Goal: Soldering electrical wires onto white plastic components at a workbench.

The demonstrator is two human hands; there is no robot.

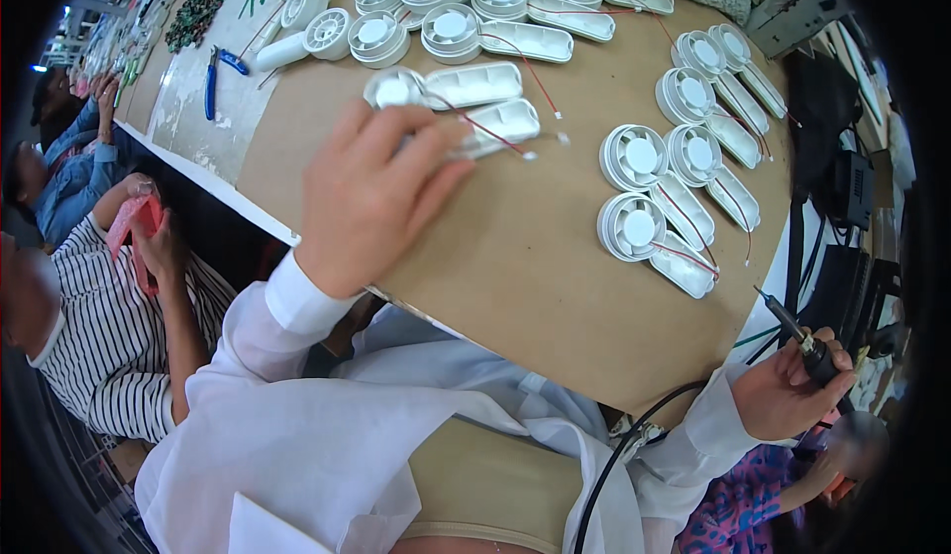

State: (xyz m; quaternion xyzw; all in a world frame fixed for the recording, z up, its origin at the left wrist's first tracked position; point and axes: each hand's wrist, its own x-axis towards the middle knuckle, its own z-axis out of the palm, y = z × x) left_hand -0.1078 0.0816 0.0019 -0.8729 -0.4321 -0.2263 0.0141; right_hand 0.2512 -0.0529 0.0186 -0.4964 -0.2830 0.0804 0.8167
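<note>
My left hand (pixel 381 187) reaches over the near-left part of the work surface, its fingers curled and slightly blurred over the round end of a white handheld fan half (pixel 505 126). The hand hides that round end; the handle and a thin wire with a small white connector show past the fingers. Just beyond lies another white fan half (pixel 475 85), close to my fingertips. At the right edge, my right hand (pixel 792 386) is closed around the dark grip of a soldering iron (pixel 783 316), its metal tip pointing up and left.
Several white fan halves (pixel 451 29) with red wires fill the far side of the brown board (pixel 525 257); more (pixel 639 158) lie at its right. Blue cutters (pixel 211 83) rest at the left. A black cable (pixel 619 450) crosses near my right forearm. Co-workers (pixel 119 326) sit at the left.
</note>
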